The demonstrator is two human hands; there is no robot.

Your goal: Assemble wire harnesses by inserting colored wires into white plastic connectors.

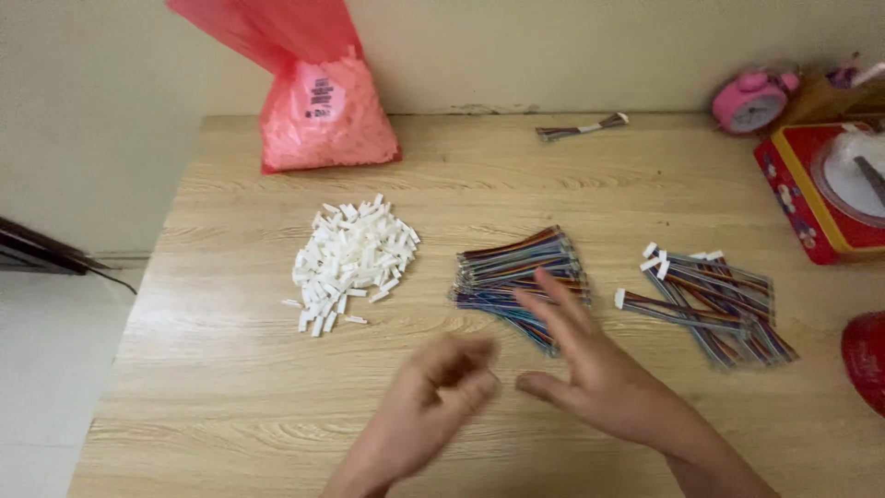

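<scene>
My left hand (433, 392) hovers over the wooden table (230, 387) near the front, blurred, its fingers curled with nothing visible in them. My right hand (590, 369) is open with spread fingers, its fingertips reaching onto a bundle of multicoloured ribbon wires (516, 267) at the centre. A pile of small white plastic connector housings (350, 258) lies left of that bundle. To the right lies a second heap of coloured wires with white connectors fitted (710, 300).
A red plastic bag of white connectors (323, 111) leans against the wall at the back left. One loose wire strip (581, 127) lies at the back. A pink alarm clock (751, 101), a red tin (811, 184) and a red object (867, 360) stand along the right edge.
</scene>
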